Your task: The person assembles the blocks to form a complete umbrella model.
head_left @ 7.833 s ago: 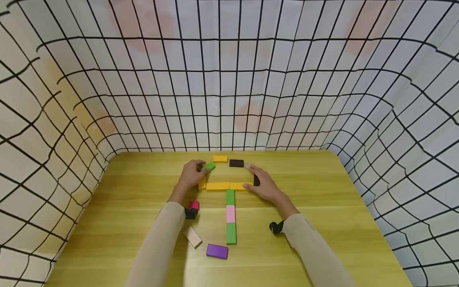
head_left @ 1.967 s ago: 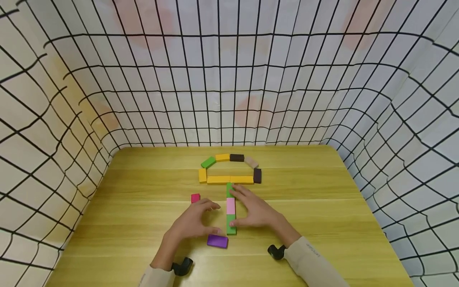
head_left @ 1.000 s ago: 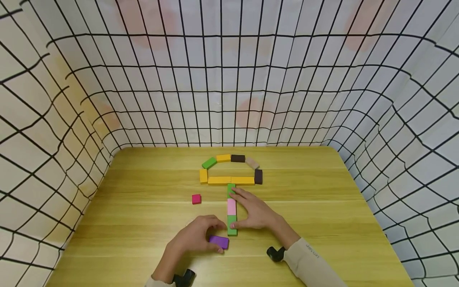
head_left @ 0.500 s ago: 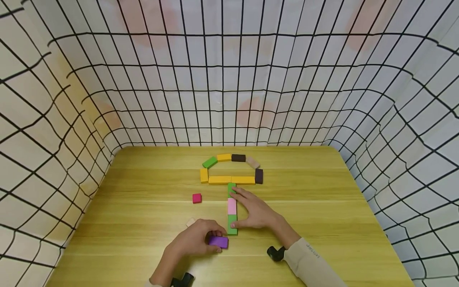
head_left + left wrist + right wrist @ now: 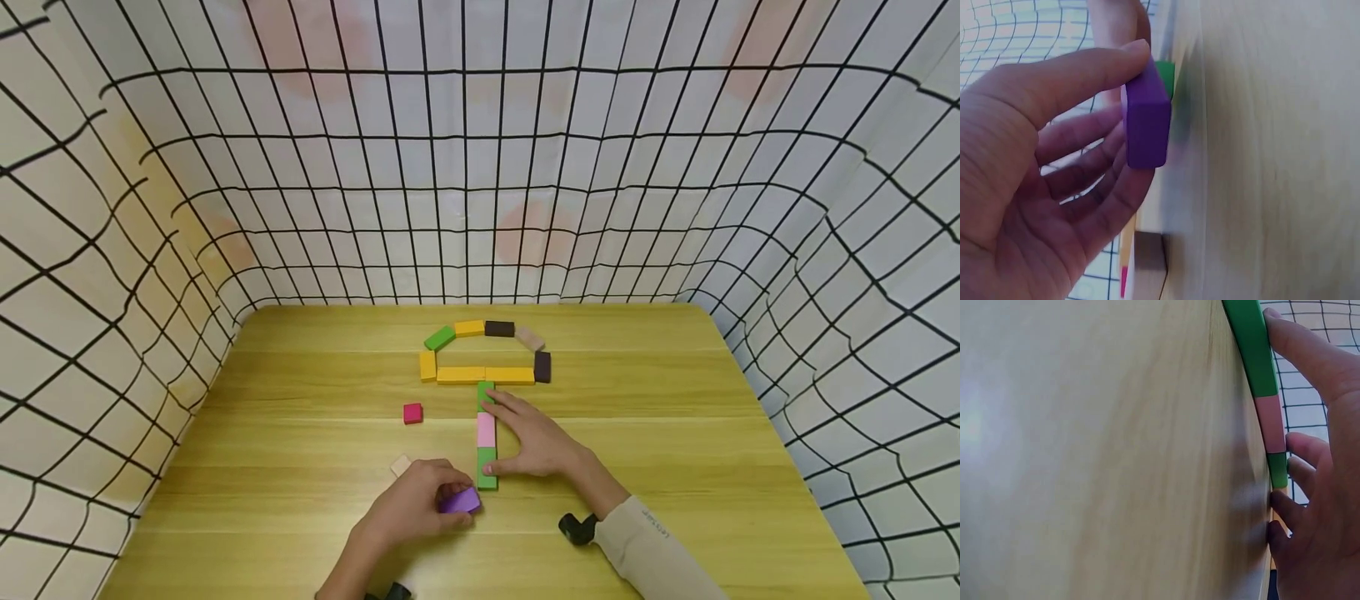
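Low in the middle of the head view, my left hand (image 5: 412,504) pinches a purple block (image 5: 459,501) between thumb and fingers. The left wrist view shows that purple block (image 5: 1149,119) tilted, its near end off the wood. My right hand (image 5: 543,442) rests with spread fingers along a column of flat blocks: a green block (image 5: 487,478), a pink block (image 5: 486,430) and another green block (image 5: 483,389). Its thumb touches the near green block (image 5: 1254,350); its fingertips reach the far one. The column meets a row of two yellow blocks (image 5: 461,376).
Beyond the row, an arch runs through a green block (image 5: 439,337), a yellow block (image 5: 470,328), a black block (image 5: 499,328) and a pale block (image 5: 529,337). A red block (image 5: 412,413) and a partly hidden wooden block (image 5: 401,465) lie left. Black mesh (image 5: 465,183) encloses the table.
Both hands have come from the arch toward the near side, and its blocks now sit closer together. My left hand has taken hold of the purple block and tilted it. Lately the right hand stays still.
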`<action>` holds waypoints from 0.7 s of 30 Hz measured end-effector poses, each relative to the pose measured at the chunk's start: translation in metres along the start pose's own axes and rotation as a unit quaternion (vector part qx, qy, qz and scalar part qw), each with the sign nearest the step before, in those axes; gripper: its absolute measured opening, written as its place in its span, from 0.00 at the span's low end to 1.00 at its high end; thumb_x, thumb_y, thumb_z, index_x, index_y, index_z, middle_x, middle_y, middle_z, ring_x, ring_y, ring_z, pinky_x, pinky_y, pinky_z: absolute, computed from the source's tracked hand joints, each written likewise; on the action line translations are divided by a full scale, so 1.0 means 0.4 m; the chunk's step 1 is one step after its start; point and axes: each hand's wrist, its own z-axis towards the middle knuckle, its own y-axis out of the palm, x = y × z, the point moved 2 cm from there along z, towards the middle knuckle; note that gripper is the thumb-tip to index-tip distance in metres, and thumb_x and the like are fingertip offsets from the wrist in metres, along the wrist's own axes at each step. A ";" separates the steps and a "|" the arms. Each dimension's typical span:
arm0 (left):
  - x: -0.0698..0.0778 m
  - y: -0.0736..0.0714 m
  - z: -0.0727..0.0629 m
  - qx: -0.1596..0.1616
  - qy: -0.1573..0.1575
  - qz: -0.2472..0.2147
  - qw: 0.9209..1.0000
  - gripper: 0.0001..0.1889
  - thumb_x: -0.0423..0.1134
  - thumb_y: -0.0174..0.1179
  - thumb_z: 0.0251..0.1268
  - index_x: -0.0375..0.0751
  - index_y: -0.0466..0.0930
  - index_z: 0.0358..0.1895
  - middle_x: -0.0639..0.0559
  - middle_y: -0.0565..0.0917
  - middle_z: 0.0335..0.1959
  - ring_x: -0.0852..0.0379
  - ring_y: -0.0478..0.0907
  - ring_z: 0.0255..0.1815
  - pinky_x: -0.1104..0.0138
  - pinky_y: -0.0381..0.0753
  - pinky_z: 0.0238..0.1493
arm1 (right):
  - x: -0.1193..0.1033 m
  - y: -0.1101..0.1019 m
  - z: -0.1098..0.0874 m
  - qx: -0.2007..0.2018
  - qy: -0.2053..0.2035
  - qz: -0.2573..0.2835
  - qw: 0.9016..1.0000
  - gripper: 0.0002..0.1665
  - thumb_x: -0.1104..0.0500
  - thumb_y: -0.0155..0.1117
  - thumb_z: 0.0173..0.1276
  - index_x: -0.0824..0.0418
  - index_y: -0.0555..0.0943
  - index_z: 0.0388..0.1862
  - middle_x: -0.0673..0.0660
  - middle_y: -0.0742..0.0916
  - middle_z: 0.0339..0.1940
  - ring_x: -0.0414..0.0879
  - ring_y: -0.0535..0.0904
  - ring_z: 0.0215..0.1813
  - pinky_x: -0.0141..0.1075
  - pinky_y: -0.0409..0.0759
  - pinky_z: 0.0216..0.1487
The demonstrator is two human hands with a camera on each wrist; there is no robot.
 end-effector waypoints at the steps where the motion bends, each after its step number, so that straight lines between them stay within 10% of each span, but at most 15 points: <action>1: 0.002 0.003 0.001 0.005 -0.005 -0.002 1.000 0.17 0.42 0.79 0.55 0.42 0.90 0.47 0.60 0.86 0.35 0.71 0.78 0.33 0.78 0.79 0.35 | 0.001 0.000 0.000 0.001 -0.001 -0.001 1.000 0.65 0.20 0.66 0.56 0.46 0.55 0.86 0.46 0.54 0.87 0.51 0.51 0.86 0.58 0.62 0.80; 10: 0.002 0.032 0.009 0.019 -0.069 -0.024 0.997 0.17 0.44 0.81 0.51 0.42 0.90 0.43 0.61 0.84 0.30 0.70 0.77 0.29 0.77 0.79 0.32 | 0.001 0.000 -0.001 0.004 -0.005 0.006 1.000 0.65 0.21 0.67 0.57 0.46 0.55 0.85 0.46 0.54 0.87 0.51 0.51 0.86 0.58 0.62 0.80; 21: 0.001 0.050 0.012 0.031 -0.068 -0.007 0.997 0.19 0.47 0.81 0.52 0.42 0.89 0.45 0.61 0.84 0.31 0.71 0.75 0.29 0.77 0.77 0.31 | 0.000 -0.004 -0.001 0.002 -0.007 0.013 1.000 0.65 0.22 0.69 0.57 0.47 0.55 0.86 0.47 0.54 0.87 0.53 0.49 0.87 0.59 0.60 0.81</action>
